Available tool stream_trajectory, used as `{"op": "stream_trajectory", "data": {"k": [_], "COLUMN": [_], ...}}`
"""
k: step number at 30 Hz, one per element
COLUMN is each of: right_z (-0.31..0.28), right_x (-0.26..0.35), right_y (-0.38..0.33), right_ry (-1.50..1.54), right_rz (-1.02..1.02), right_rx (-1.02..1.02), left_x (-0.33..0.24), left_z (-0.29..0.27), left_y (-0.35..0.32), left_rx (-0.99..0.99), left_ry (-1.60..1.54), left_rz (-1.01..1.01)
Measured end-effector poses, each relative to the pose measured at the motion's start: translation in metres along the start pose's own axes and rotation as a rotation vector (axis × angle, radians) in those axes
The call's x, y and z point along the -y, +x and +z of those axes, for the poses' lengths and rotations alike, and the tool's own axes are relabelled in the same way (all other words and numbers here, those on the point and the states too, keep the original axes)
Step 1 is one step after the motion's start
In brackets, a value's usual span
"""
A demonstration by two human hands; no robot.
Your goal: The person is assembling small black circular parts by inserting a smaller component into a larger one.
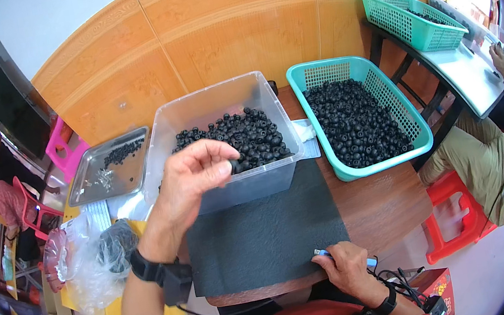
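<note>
The left hand (187,180) hung at the near side of a clear bin (253,186) of black round pieces (259,137), left of a green basket (365,170), while the right hand (349,271) gripped a blue tool (322,252) near a dark mat (264,237).

Orange wall tiles (234,36), red stool (444,188)

Blue object (372,262) partly hidden mid-length

Seemed a small workshop: clear bin (238,193) and green basket (374,168) stood loaded with small black parts (361,121), metal tray (130,181) held dark bits (121,153) too; another person (477,156) sat on a red stool (437,240) at a side table (473,73).
</note>
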State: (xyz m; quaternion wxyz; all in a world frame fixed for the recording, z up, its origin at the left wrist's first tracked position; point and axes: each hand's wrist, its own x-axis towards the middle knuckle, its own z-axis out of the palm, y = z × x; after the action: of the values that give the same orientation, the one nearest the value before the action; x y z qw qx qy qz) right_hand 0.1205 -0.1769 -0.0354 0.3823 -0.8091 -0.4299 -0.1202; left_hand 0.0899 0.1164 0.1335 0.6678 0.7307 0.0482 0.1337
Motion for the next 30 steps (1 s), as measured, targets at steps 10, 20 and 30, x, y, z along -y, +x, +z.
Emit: {"op": "stream_trajectory", "data": {"k": [10, 20, 30], "right_z": [-0.011, -0.029, -0.029], "right_x": [0.004, 0.032, 0.055], "right_y": [0.009, 0.038, 0.062], "right_ry": [0.069, 0.144, 0.305], "right_rz": [-0.012, -0.096, -0.210], "right_rx": [-0.048, -0.100, -0.152], "left_x": [0.030, 0.057, 0.066], "left_z": [0.053, 0.073, 0.085], "left_y": [-0.068, -0.089, -0.109], "left_rx": [0.026, -0.019, 0.072], "left_ry": [-0.507, -0.696, -0.664], "left_rz": [-0.076, -0.085, -0.048]}}
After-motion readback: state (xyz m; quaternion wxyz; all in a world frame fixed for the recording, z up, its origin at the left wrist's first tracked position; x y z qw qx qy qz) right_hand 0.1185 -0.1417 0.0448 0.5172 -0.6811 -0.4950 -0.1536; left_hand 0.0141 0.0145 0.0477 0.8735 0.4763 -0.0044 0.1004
